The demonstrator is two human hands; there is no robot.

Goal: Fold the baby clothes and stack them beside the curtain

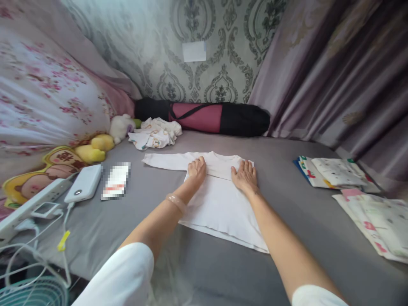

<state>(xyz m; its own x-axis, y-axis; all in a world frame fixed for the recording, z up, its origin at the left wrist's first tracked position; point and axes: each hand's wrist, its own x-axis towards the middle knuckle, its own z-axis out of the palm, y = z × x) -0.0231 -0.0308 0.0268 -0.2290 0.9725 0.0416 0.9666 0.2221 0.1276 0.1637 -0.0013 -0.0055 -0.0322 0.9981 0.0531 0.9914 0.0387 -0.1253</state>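
Observation:
A white long-sleeved shirt (223,208) lies spread on the grey bed sheet, its collar pointing away from me. One sleeve (164,161) stretches out to the left, while the other appears folded across the chest. My left hand (196,171), with a bangle on the wrist, presses on the left side of the chest; its fingers are curled closed on the fabric. Flat against the right shoulder rests my right hand (245,175), fingers extended. The cloth under both palms is hidden.
Folded clothes (338,172) lie in piles at the right, with another stack (379,223) nearer. A crumpled patterned garment (156,132) is at the back left, before a long black-and-red bag (196,117). At left are a power bank (83,182), a power strip (35,208) and plush toys (94,148).

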